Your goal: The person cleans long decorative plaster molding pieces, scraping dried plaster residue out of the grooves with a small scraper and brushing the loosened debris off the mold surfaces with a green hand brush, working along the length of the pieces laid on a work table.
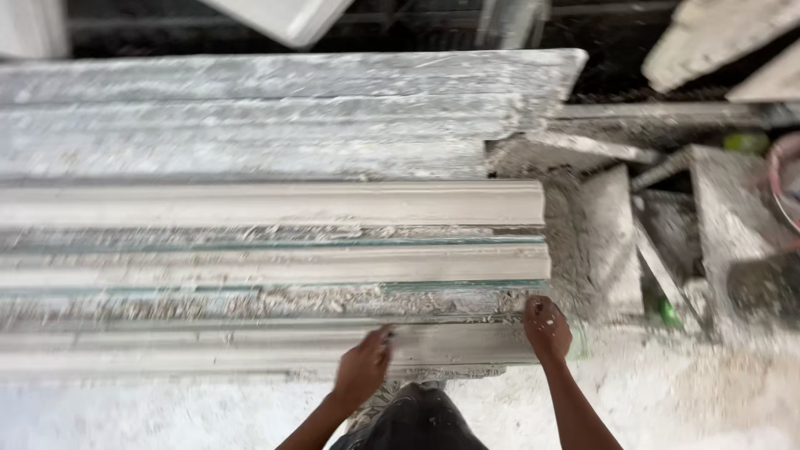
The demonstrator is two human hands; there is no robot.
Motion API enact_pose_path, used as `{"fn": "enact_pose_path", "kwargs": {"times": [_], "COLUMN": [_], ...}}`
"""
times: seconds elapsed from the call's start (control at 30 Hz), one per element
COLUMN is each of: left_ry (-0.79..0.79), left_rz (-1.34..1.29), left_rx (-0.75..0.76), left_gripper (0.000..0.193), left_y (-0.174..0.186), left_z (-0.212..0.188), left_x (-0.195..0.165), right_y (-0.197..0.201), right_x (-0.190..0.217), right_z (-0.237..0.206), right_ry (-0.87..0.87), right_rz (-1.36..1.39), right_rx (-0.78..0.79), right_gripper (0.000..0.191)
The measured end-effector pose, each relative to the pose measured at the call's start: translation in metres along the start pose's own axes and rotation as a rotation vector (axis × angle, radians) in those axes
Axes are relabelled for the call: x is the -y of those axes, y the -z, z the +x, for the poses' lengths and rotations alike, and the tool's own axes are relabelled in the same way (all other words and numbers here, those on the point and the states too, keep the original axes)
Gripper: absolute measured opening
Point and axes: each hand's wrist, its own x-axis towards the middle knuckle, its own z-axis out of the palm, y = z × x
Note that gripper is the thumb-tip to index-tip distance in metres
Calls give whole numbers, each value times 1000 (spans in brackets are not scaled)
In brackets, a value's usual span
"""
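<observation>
So the view looks straight down on a worktable (pixel 250 125) caked in white plaster dust, with three long plaster cornice mouldings lying side by side across it, running from 9 to 3 o'clock. The nearest moulding (pixel 250 346) is the one being handled, sitting right at the front edge of the table, around 6 o'clock in the frame.

The left hand (pixel 363 367) is curled, fingertips pressed onto the top face of that nearest moulding, roughly mid-frame. It's a bit blurred, so I can't tell if anything is pinched between the fingers. The right hand (pixel 547 327) is at the moulding's right end, fingers wrapped over the end corner, gripping it. Both hands are dusted white.

Behind it sit the middle moulding (pixel 275 265) and the far moulding (pixel 267 204), with crumbly plaster scraps (pixel 250 304) packed in the gaps between them. Thin greenish strips show along those gaps too.

Over at 3 o'clock there's a heap of broken plaster slabs (pixel 608 242) and a pinkish bucket rim (pixel 783 179) at the frame edge. A white floor patch (pixel 667 400) covered in dust runs along 5 o'clock, and the person's dark trousers (pixel 412 421) show at 6.
</observation>
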Motion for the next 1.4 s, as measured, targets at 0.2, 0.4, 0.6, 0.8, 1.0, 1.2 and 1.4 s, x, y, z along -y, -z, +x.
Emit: {"fn": "enact_pose_path", "kwargs": {"times": [0.2, 0.4, 0.6, 0.8, 1.0, 1.2, 1.4], "left_ry": [342, 618, 525, 551, 730, 882, 887], "left_rz": [-16, -419, -466, -532, -598, -591, -1005], "left_rx": [-463, -701, -897, -997, -1186, -1402, -1511], "left_gripper": [48, 55, 52, 51, 49, 53, 55], "left_y": [21, 13, 72, 178, 290, 363, 402], "left_z": [-122, -181, -222, -304, -441, -518, -498], "left_x": [41, 54, 111, 212, 310, 408, 528], "right_y": [5, -40, -144, -265, -346, -445, -554], "right_x": [0, 58, 150, 281, 440, 535, 576], "right_z": [-15, -79, -171, -356, -523, -663, -736], "right_ry": [971, 805, 118, 503, -337, 1567, 1009], "right_rz": [-415, 172, 439, -304, 473, -1392, -495], "right_rx": [-528, 146, 1201, 1541, 2379, 916, 1425], "right_gripper": [32, 38, 41, 28, 39, 17, 40]}}
